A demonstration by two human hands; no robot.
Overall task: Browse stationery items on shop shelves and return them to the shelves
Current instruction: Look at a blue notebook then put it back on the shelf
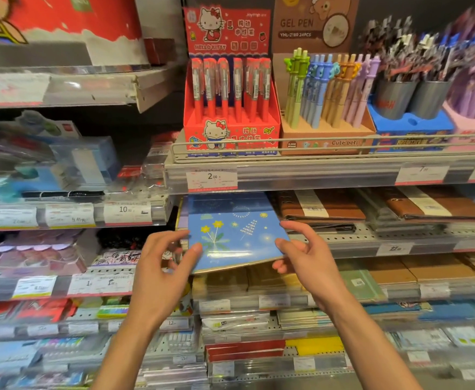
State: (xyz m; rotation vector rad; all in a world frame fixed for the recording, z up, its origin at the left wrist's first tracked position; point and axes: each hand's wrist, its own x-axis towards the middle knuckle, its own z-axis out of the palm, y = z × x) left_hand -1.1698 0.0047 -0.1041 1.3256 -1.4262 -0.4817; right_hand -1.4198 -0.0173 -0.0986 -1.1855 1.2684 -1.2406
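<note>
A blue notebook (232, 235) with yellow flowers and fireworks on its cover lies half on the middle shelf, on a stack of the same kind. Its front edge sticks out past the shelf and is raised a little. My left hand (161, 260) holds its lower left corner, with the thumb on the cover and the fingers curled at the edge. My right hand (305, 256) holds its right edge, with the thumb at the side, the index finger above and the other fingers beneath.
Above it a wire-railed shelf (315, 164) carries a red Hello Kitty pen box (230, 108), a brown box of pastel gel pens (329, 108) and cups of pens (410, 97). Brown leather notebooks (343, 206) lie to the right. Stacked notebooks and price tags fill the lower shelves.
</note>
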